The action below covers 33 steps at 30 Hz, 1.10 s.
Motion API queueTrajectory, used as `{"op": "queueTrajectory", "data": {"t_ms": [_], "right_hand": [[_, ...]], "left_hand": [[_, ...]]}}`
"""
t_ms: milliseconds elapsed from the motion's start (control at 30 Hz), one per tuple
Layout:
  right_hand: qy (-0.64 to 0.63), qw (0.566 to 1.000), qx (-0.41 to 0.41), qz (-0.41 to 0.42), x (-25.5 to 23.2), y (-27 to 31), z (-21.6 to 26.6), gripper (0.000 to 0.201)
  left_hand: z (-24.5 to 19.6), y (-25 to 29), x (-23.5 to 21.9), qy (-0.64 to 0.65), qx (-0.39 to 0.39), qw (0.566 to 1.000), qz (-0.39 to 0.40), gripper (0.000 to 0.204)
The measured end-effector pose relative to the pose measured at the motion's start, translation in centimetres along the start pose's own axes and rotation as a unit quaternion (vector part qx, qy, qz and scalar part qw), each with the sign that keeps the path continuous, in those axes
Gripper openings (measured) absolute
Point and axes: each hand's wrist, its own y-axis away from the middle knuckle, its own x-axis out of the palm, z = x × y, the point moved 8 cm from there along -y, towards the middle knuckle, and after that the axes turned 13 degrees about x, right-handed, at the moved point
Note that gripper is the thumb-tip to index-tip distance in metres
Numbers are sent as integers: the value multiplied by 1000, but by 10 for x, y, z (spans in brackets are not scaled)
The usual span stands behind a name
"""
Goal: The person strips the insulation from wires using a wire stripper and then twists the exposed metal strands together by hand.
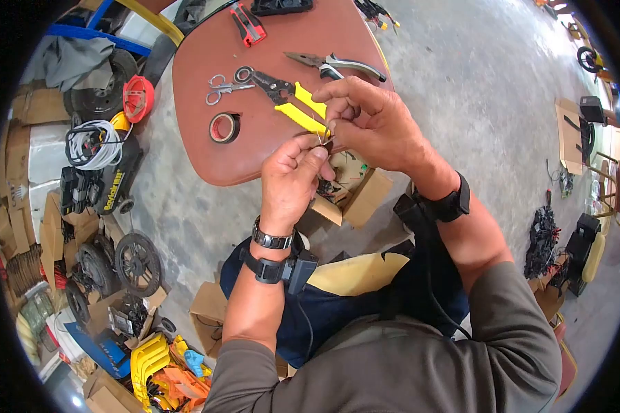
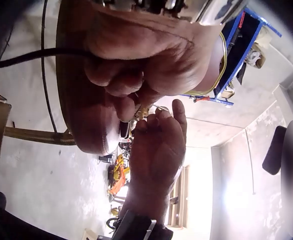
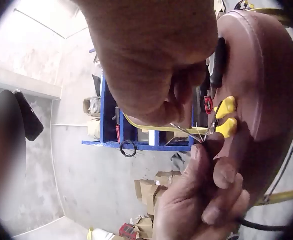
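Note:
My left hand (image 1: 293,175) pinches a thin wire (image 3: 189,133) between thumb and forefinger, its fine bare strands poking up from the grip. Just above and to the right, my right hand (image 1: 382,127) pinches the strands' other end, fingertips close to the left ones. In the left wrist view, a black cable (image 2: 31,53) runs to the left hand. Behind the hands, yellow-handled wire strippers (image 1: 303,113) lie on a reddish-brown padded surface (image 1: 200,155). Around them are small scissors (image 1: 222,88), a roll of tape (image 1: 224,128) and grey-black pliers (image 1: 337,63).
A red utility knife (image 1: 249,26) and a black part (image 1: 281,6) lie at the surface's far side. Below the hands stands an open cardboard box (image 1: 366,199) with wires inside. Wheels (image 1: 138,263), cartons and yellow parts (image 1: 149,358) crowd the floor at left.

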Motion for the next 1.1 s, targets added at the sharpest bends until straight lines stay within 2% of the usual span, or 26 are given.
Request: {"op": "queueTrajectory", "data": {"t_ms": [133,233,533,633,833,1033,1100], "right_hand": [[8,1000,-2,14,1,-1,0,35],[-51,998,24,0,1,-2,-8,34],[-22,998,50,-10,-3,-4,-9,32],[-20,999,36,-21,-3,-4,-7,29],[-52,995,82,24,1,-4,-13,30],[-89,993,73,35,3,-4,-15,32],[-46,997,50,31,2,-4,-14,36]], "left_hand": [[1,1,-1,14,-6,1000,-1,15],[2,1,-2,4,0,1000,0,15],[2,0,-5,-14,11,1000,-5,13],[3,1,-5,-19,4,1000,3,14],[5,1,-3,-25,-7,999,19,17],[8,1,-4,-21,-20,999,21,20],[9,1,-4,-19,-22,999,22,20]]}}
